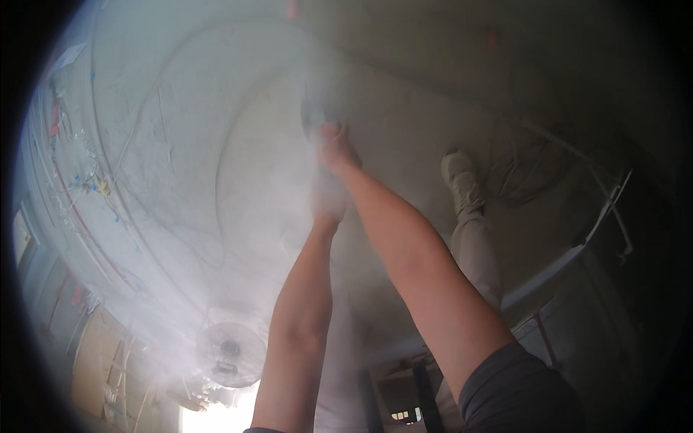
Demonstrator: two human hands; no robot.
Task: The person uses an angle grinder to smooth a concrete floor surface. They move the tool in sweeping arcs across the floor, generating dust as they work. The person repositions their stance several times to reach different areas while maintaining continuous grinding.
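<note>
Both arms reach forward, one hand ahead of the other, to a dark hand-held power tool (314, 115) veiled by pale dust. My right hand (337, 150) is the farther one, with its fingers closed around the tool just behind its front end. Nearer to me, my left hand (329, 199) is closed around the rear part of the tool, its fingers blurred by haze. The tool's front end is by the dusty grey floor (390, 137); haze hides its exact kind and where it touches.
A round fan (231, 352) stands at the lower left near bright light. Cables (220, 166) curve across the floor, with a coiled heap (527, 169) at the right by my light shoe (462, 177). Thin pipes (577, 155) lie beyond it. Cardboard (96, 357) leans at the far left.
</note>
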